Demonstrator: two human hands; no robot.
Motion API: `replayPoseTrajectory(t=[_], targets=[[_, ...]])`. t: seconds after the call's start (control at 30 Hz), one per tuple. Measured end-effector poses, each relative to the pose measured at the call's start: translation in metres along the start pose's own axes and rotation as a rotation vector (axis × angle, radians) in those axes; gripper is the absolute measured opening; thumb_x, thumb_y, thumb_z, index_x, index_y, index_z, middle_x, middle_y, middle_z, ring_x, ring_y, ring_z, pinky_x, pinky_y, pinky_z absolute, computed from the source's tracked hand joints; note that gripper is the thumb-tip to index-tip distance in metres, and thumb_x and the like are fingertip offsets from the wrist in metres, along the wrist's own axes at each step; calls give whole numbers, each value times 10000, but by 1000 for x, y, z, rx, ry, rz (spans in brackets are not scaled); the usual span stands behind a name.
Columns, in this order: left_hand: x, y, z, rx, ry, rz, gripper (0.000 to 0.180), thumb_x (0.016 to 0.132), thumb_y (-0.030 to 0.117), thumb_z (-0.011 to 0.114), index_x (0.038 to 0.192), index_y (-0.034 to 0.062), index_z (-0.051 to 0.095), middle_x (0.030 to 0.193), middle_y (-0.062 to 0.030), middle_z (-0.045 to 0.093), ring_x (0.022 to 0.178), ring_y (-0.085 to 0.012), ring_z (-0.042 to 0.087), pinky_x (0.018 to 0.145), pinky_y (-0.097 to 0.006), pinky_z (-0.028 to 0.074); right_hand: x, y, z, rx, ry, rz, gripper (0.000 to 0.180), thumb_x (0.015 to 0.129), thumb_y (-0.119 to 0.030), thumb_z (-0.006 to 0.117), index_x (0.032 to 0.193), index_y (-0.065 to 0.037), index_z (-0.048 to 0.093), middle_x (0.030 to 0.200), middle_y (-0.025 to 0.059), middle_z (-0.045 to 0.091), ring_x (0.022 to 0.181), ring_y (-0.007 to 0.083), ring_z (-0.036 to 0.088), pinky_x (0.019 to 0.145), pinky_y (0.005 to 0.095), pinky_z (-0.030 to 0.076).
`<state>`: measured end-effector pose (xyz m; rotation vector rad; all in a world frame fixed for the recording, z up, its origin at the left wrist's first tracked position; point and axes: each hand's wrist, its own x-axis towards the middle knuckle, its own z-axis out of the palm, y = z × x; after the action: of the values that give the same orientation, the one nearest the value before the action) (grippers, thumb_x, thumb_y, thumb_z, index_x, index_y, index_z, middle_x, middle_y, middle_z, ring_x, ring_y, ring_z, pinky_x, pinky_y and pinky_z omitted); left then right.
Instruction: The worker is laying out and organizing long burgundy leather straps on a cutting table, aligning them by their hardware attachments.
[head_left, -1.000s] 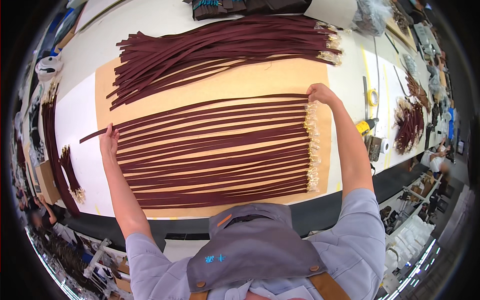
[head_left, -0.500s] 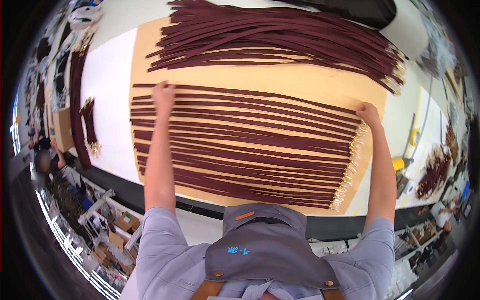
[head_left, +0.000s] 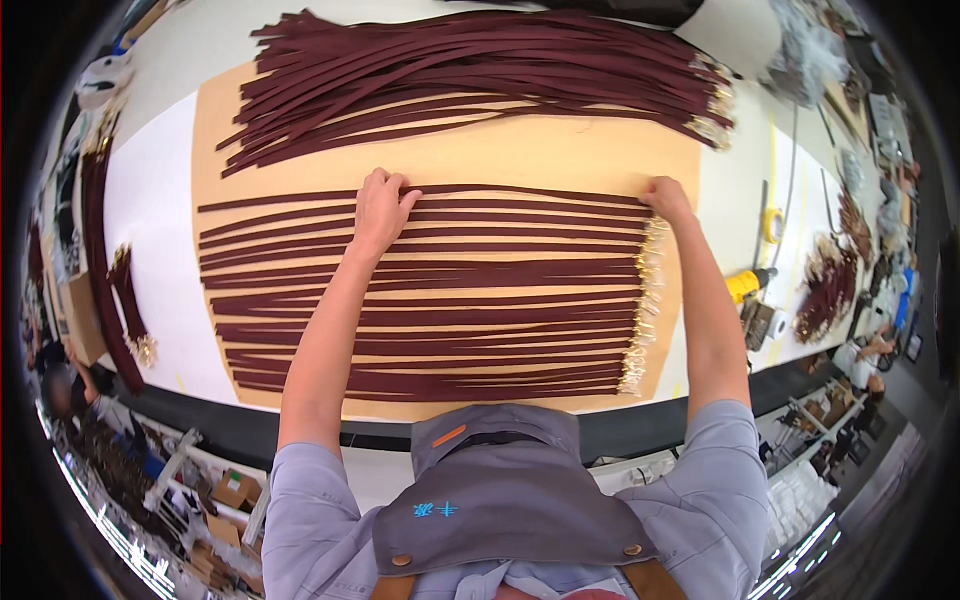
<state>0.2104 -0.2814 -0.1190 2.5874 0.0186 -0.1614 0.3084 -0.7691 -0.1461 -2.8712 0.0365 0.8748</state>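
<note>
Long flat maroon straps (head_left: 500, 318) lie side by side across a tan sheet (head_left: 560, 150), with gold metal hardware (head_left: 645, 290) at their right ends. My right hand (head_left: 668, 197) is closed at the right end of the farthest strap (head_left: 530, 188), its fingertips pinched around it by the hardware. Farther left along that same strap, my left hand (head_left: 382, 210) rests over it, fingers bent and thumb spread away from them. What lies under the left palm is hidden.
A thick pile of maroon straps (head_left: 470, 75) lies at the far side. More straps (head_left: 98, 230) lie at the left, and a bundle (head_left: 830, 285) at the right. A yellow-and-black tool (head_left: 745, 285) and a tape roll (head_left: 773, 225) stand right of the sheet.
My left hand has moved from near the left end of the farthest strap to the right along it. My right hand stays at the hardware end. The whole view has shifted.
</note>
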Motion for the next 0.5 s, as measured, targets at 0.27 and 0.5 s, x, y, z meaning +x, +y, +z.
replayPoseTrajectory(t=[0.27, 0.5], targets=[[-2, -28, -3, 276, 137, -207, 199, 724, 219, 654, 739, 23, 624, 864, -169, 557, 839, -315, 542, 709, -434, 458, 7, 5, 18, 99, 53, -78, 131, 701, -142, 610, 644, -24, 599, 579, 105, 582, 530, 197, 545, 531, 354, 434], [-31, -126, -42, 316, 243, -512, 589, 719, 368, 695, 1063, -69, 500, 1133, -266, 447, 1105, -395, 391, 977, -472, 280, 1, 13, 12, 161, 108, -133, 107, 642, -103, 641, 643, -12, 584, 571, 97, 565, 541, 195, 539, 533, 333, 431]])
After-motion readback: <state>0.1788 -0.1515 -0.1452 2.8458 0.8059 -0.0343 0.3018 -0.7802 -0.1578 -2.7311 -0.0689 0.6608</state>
